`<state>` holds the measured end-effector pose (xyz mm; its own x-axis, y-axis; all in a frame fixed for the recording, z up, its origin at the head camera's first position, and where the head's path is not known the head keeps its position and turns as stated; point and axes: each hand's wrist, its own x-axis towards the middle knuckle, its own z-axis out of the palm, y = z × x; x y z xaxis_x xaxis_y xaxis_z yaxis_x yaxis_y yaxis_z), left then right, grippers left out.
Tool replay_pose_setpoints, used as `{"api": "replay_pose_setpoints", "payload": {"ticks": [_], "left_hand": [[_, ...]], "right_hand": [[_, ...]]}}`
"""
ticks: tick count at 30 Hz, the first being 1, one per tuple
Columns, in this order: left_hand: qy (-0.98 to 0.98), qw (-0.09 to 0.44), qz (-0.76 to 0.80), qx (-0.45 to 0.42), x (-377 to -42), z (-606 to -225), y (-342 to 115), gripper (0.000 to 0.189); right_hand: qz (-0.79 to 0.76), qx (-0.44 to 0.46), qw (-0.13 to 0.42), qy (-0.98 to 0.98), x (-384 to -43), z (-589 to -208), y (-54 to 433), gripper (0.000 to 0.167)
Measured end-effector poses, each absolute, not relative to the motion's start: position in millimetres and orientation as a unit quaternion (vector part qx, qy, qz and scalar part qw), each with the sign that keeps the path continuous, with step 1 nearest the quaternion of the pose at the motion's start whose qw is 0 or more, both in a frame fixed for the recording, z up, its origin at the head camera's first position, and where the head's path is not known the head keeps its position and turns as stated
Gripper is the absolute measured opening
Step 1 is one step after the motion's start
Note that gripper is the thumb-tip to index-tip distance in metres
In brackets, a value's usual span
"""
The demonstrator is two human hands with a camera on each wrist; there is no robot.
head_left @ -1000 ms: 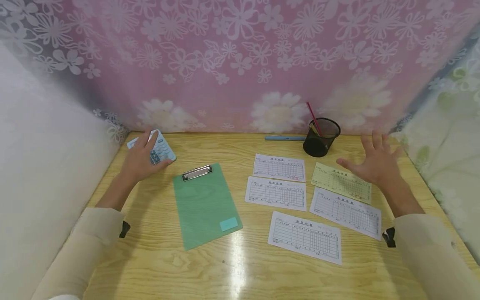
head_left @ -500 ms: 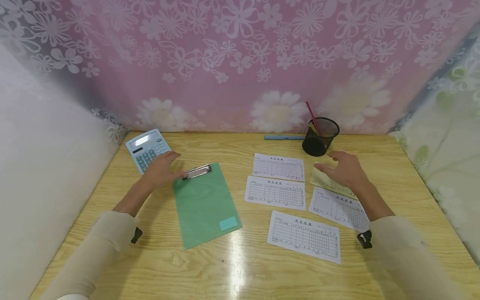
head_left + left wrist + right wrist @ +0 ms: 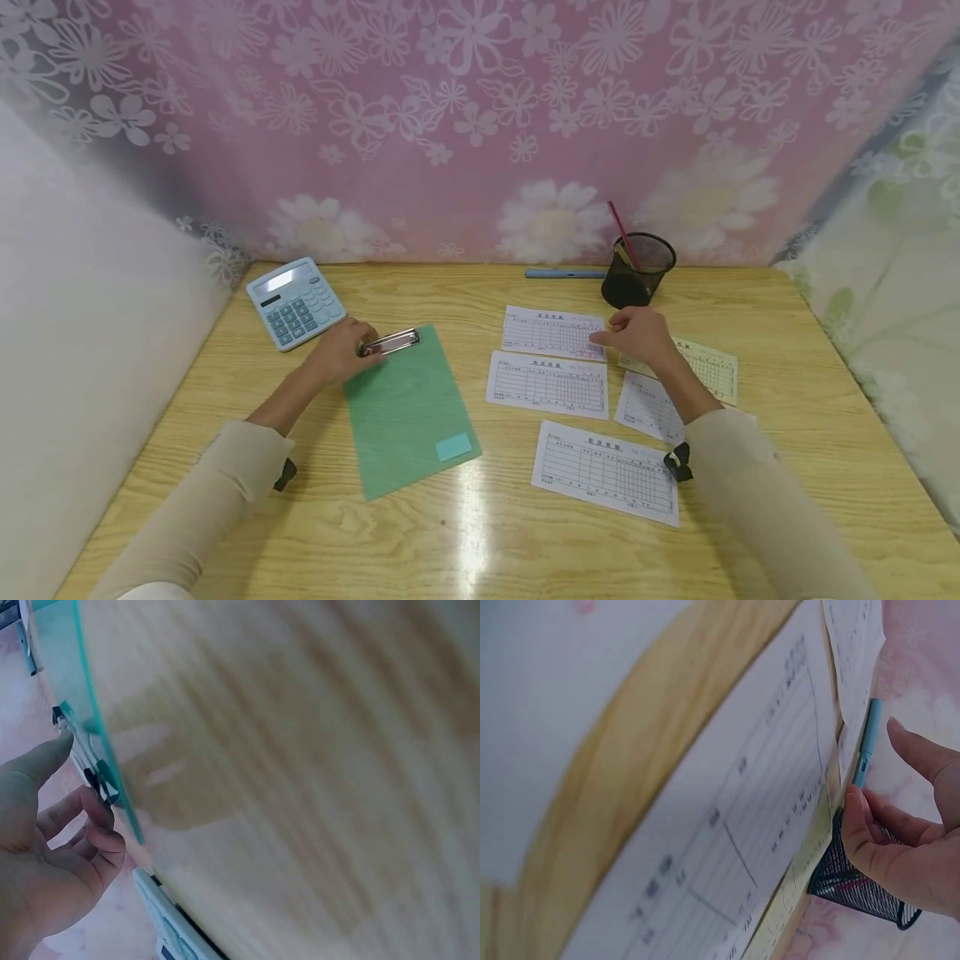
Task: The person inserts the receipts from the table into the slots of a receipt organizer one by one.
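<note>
My left hand (image 3: 345, 352) is at the left end of the metal clip (image 3: 393, 342) on a green clipboard (image 3: 408, 417). In the left wrist view its thumb (image 3: 49, 757) is by the clip and the bent fingers stand apart from the thumb; contact is hard to tell. My right hand (image 3: 641, 337) is over the right edge of the upper white receipt slip (image 3: 547, 332), thumb and fingers parted in the right wrist view. Beneath that hand and wrist, a yellow slip (image 3: 716, 371) and a white slip (image 3: 647, 408) are partly hidden.
Two more white slips lie nearby, one in the middle (image 3: 547, 385) and one in front (image 3: 606, 473). A blue calculator (image 3: 296, 302) lies at the back left. A blue pen (image 3: 564, 273) is beside a black mesh pen cup (image 3: 630, 283) against the curtain.
My left hand has moved from the calculator to the clipboard's clip. My right hand has come leftward from above the yellow slip to the upper white slip. The papers have stayed put.
</note>
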<state>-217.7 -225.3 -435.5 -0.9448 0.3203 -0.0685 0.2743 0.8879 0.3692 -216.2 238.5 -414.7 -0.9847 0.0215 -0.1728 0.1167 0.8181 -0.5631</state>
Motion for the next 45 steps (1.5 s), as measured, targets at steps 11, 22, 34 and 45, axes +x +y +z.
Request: {"api": "replay_pose_setpoints", "payload": {"ticks": [11,22,34,45], "left_hand": [[0.971,0.042,0.189,0.142,-214.8,-439.5,-221.4,0.029],[0.972,0.043,0.191,0.133,-215.2,-439.8,-221.9,0.028],[0.972,0.040,0.187,0.140,-214.7,-440.3,-221.7,0.030],[0.973,0.062,0.170,0.140,-220.7,-443.8,-220.2,0.032]], "right_hand": [[-0.291,0.070,0.084,0.950,-228.1,-433.2,225.3,0.067],[-0.190,0.036,0.078,0.978,-234.4,-426.2,211.1,0.059],[-0.225,0.078,0.101,0.966,-235.9,-422.0,207.9,0.090],[-0.232,0.080,0.096,0.965,-236.0,-423.0,206.3,0.086]]}}
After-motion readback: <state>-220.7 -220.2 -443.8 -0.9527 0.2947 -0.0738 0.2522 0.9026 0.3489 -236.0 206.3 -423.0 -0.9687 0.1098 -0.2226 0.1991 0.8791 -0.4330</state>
